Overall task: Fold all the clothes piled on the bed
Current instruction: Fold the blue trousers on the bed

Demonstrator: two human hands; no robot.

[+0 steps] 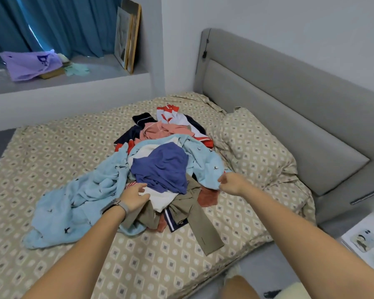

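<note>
I see right hand [232, 183] pinching light blue garment [78, 199]; left hand [135, 196], fingers loose, rests on clothes pile [162, 167].

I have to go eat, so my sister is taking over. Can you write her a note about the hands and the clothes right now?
Left hand: fingers loosely curled, resting on the white garment at the front of the pile; whether it grips is unclear.
Right hand: pinches the edge of the light blue fleece.
Clothes: all in one heap mid-bed, purple-blue top uppermost, olive garment trailing toward the near edge.
Done: nothing folded yet.
Left: fold every piece.
</note>
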